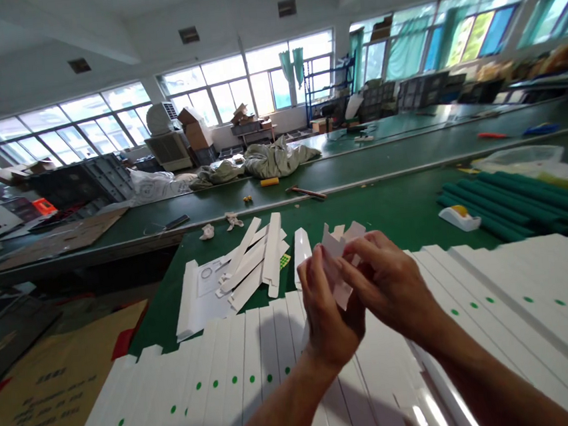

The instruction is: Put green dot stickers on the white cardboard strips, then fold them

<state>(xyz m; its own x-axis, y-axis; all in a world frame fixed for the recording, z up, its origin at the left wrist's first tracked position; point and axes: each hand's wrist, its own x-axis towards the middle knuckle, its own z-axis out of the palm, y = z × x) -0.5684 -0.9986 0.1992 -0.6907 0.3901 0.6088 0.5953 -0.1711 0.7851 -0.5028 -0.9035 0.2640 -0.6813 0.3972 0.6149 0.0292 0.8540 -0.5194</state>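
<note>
Above the rows of white boxes, my left hand (pixel 330 316) is closed around the flapped end of a white cardboard box (pixel 342 293). My right hand (pixel 393 276) pinches the flaps at that same end, its fingers bent close to the left thumb. Most of this box is hidden behind my hands and forearms. Long narrow white boxes (pixel 242 351) lie side by side beneath, many with green dot stickers. Just beyond my hands is a white strip-shaped piece (pixel 301 246), and left of it a loose pile of folded white card pieces (pixel 253 266).
A printed sheet (pixel 213 280) lies under the pile's left side. On the right are dark green rolls (pixel 529 203) and a tape dispenser (pixel 459 217). A hammer (pixel 308 192) and a yellow roll (pixel 270 182) lie farther back. A brown carton (pixel 54 389) stands at lower left.
</note>
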